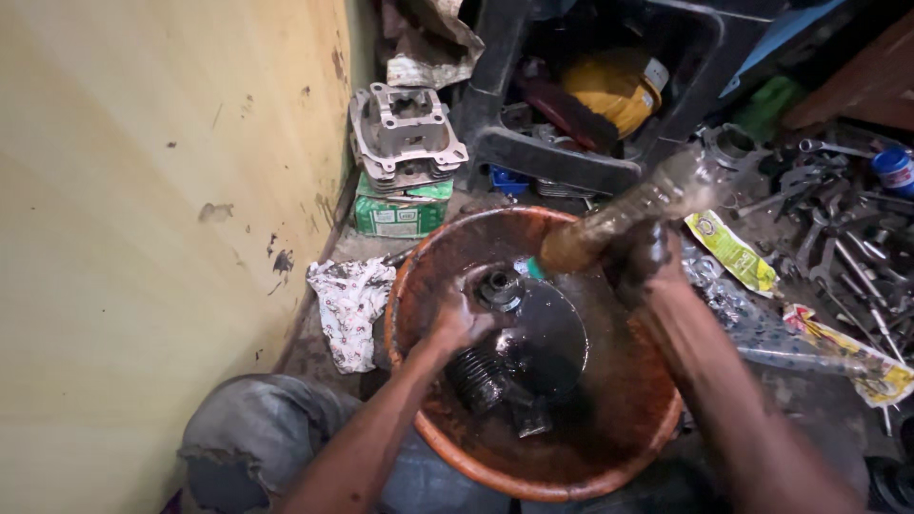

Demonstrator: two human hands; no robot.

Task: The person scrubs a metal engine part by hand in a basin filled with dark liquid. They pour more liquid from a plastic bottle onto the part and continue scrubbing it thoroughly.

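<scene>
1. Nearest the lens, 2 bare forearms reach down into a round orange basin (657, 433) set on a workshop floor, its inside coated with dark oily liquid.
2. Left hand (459, 322), slick with oil, presses on a black engine part (533, 347) lying in the basin; its fingers curl together against the part's round hub, beside a ribbed black section (479, 379).
3. Right hand (647, 255) wraps its fingers closed around a clear plastic bottle (633, 211), tilted with its mouth low over the basin and blurred by motion.
4. Left of the basin, a patterned white rag (350, 306) lies by the yellow wall (143, 238).
5. Behind it, a grey metal engine cylinder (406, 133) sits on a green carton (402, 211).
6. Wrenches and loose tools (847, 247) crowd the floor at right, near 2 yellow wrappers (733, 252).
</scene>
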